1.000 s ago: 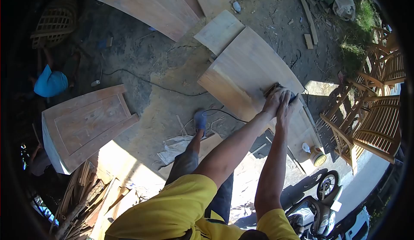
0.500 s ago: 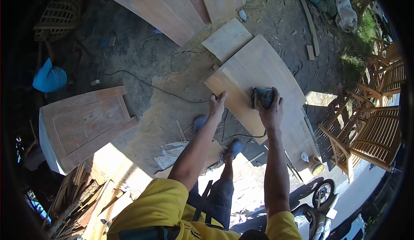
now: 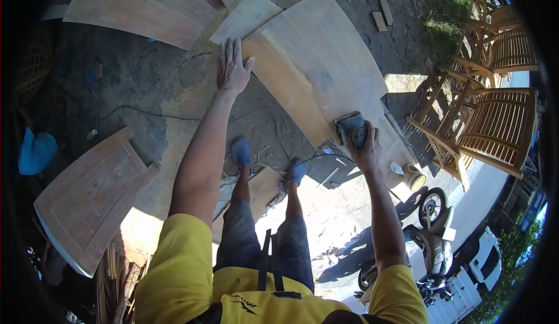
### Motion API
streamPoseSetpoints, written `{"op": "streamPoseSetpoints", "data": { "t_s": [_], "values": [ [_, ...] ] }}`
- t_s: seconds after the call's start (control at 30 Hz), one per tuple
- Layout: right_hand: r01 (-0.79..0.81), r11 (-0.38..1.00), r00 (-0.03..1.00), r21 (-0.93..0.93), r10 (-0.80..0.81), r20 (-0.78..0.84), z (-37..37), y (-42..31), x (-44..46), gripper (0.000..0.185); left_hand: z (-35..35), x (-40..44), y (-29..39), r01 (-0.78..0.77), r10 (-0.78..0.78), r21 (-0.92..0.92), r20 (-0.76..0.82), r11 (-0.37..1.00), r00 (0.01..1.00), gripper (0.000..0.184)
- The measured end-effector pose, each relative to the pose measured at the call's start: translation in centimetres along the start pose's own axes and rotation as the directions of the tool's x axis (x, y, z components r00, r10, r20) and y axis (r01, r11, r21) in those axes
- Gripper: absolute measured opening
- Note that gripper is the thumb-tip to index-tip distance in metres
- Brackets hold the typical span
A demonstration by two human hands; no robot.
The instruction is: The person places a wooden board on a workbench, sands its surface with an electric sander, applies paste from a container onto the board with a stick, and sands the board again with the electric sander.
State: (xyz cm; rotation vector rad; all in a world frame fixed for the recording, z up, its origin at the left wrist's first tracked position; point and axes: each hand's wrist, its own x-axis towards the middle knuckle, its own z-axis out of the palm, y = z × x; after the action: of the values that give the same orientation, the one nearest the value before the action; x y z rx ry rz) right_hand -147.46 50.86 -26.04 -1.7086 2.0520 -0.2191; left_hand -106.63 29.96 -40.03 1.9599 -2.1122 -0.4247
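Note:
A wide wooden panel (image 3: 326, 50) lies in front of me, with pale and darker patches on its face. My right hand (image 3: 367, 149) is wrapped round a dark electric sander (image 3: 350, 130), which rests on the panel near its lower right end. A black cord (image 3: 326, 155) trails from near the sander towards my feet. At the panel's left corner, my left hand (image 3: 234, 71) is stretched out with its fingers extended. Its fingertips are beside a smaller pale board (image 3: 247, 16); whether they touch it I cannot tell.
More wooden panels (image 3: 142, 6) lie at the upper left. A framed wooden panel (image 3: 93, 199) stands at the left, near a person in a blue top (image 3: 38, 152). Slatted wooden chairs (image 3: 495, 129) are on the right, beyond a small tub (image 3: 414, 178). A motorcycle (image 3: 431, 236) is parked at lower right.
My left hand has moved from the panel's near edge to its far left corner, fingers now straightened. The sander has shifted towards the panel's lower right end. My view has turned.

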Motion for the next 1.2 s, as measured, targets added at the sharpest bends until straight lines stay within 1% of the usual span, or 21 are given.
{"op": "streamPoseSetpoints", "data": {
  "t_s": [0.03, 0.07, 0.1, 0.23, 0.33, 0.4, 0.43, 0.5, 0.57, 0.6, 0.63, 0.7, 0.77, 0.8, 0.83, 0.9, 0.97, 1.0, 1.07, 1.13, 1.2],
  "values": [
    [-0.008, 1.0, 1.0, 0.003, 0.008, -0.008, 0.7, -0.7, 0.6, 0.081, 0.3, -0.1, 0.0, 0.002, -0.002, -0.001, 0.011, 1.0, 1.0, 0.08],
    [0.065, 0.998, 0.997, 0.007, -0.064, -0.035, 1.5, -1.3, 1.7, 0.083, 0.6, -0.3, 0.3, 0.013, -0.014, -0.033, -0.032, 0.999, 0.999, 0.08],
    [0.056, 0.998, 0.998, 0.002, -0.056, -0.025, 2.2, -2.6, 2.9, 0.083, 0.8, -0.5, 0.7, 0.025, -0.03, -0.069, -0.078, 0.997, 0.996, 0.079],
    [0.164, 0.986, 0.986, 0.007, -0.163, -0.037, 4.3, -10.8, 10.1, 0.087, 0.3, -0.5, 1.3, 0.083, -0.086, -0.066, -0.043, 0.994, 0.995, 0.074],
    [0.187, 0.982, 0.982, -0.004, -0.187, -0.018, 5.3, -17.4, 16.0, 0.078, 0.3, -0.3, 1.0, 0.092, -0.094, -0.119, -0.006, 0.989, 0.996, 0.071],
    [0.198, 0.98, 0.98, -0.013, -0.198, -0.014, 5.9, -21.2, 19.6, 0.08, 0.5, -0.5, 0.7, 0.031, -0.046, -0.239, -0.057, 0.971, 0.997, 0.07],
    [0.197, 0.98, 0.98, -0.009, -0.197, -0.022, 6.2, -23.0, 21.2, 0.081, 0.4, -0.4, 0.6, 0.036, -0.052, -0.241, -0.06, 0.97, 0.997, 0.07],
    [0.219, 0.976, 0.974, -0.008, -0.219, -0.063, 7.1, -25.8, 24.7, 0.081, 0.4, -0.5, 0.8, 0.049, -0.086, -0.371, -0.083, 0.927, 0.993, 0.067],
    [0.228, 0.974, 0.969, -0.003, -0.228, -0.097, 7.8, -27.2, 26.8, 0.082, 0.2, -0.6, 0.5, 0.048, -0.089, -0.372, -0.093, 0.927, 0.992, 0.067],
    [0.248, 0.969, 0.96, -0.003, -0.246, -0.134, 7.9, -27.4, 27.4, 0.082, -0.1, -0.6, 0.3, 0.09, -0.101, -0.311, -0.019, 0.946, 0.995, 0.066],
    [0.265, 0.964, 0.95, -0.005, -0.262, -0.171, 7.9, -27.2, 27.3, 0.082, -0.6, -0.6, 0.5, 0.124, -0.114, -0.248, 0.055, 0.961, 0.992, 0.066],
    [0.236, 0.972, 0.959, -0.006, -0.234, -0.161, 7.4, -26.0, 26.2, 0.082, -0.5, -0.3, 0.1, 0.096, -0.096, -0.268, 0.013, 0.959, 0.995, 0.063],
    [0.176, 0.984, 0.98, 0.003, -0.175, -0.095, 6.7, -24.0, 23.1, 0.083, -0.4, 0.7, 0.0, 0.036, -0.048, -0.099, -0.114, 0.994, 0.992, 0.061],
    [0.13, 0.991, 0.988, 0.016, -0.128, -0.089, 6.5, -22.9, 21.3, 0.081, -0.1, 1.9, 0.4, 0.028, -0.052, -0.131, -0.184, 0.991, 0.982, 0.059],
    [0.108, 0.994, 0.99, 0.012, -0.107, -0.097, 6.4, -21.6, 19.5, 0.081, 0.2, 3.1, 0.9, 0.009, -0.034, -0.139, -0.174, 0.99, 0.984, 0.059],
    [0.019, 0.999, 0.993, 0.035, -0.015, -0.117, 6.0, -19.0, 15.8, 0.08, 0.9, 5.5, 1.9, -0.066, 0.062, -0.014, -0.207, 0.998, 0.976, 0.057],
    [-0.045, 0.998, 0.988, 0.046, 0.051, -0.143, 5.6, -15.8, 12.2, 0.082, 2.3, 6.7, 2.8, -0.08, 0.073, -0.024, -0.207, 0.997, 0.976, 0.054],
    [-0.087, 0.995, 0.984, 0.057, 0.095, -0.152, 5.4, -14.1, 10.3, 0.084, 2.6, 6.8, 3.2, -0.012, 0.016, 0.022, -0.2, 1.0, 0.98, 0.054],
    [-0.138, 0.99, 0.964, 0.039, 0.144, -0.225, 4.8, -10.9, 6.6, 0.085, 3.0, 6.7, 3.4, 0.077, -0.063, 0.07, -0.186, 0.995, 0.981, 0.053],
    [-0.229, 0.973, 0.932, 0.031, 0.229, -0.281, 4.6, -7.5, 3.0, 0.085, 2.8, 6.5, 3.7, 0.061, -0.05, 0.056, -0.186, 0.997, 0.981, 0.053],
    [-0.347, 0.936, 0.856, 0.055, 0.34, -0.39, 4.8, -5.7, 1.1, 0.084, 2.5, 6.8, 3.7, 0.047, -0.037, 0.044, -0.198, 0.998, 0.98, 0.053]
  ]
}}
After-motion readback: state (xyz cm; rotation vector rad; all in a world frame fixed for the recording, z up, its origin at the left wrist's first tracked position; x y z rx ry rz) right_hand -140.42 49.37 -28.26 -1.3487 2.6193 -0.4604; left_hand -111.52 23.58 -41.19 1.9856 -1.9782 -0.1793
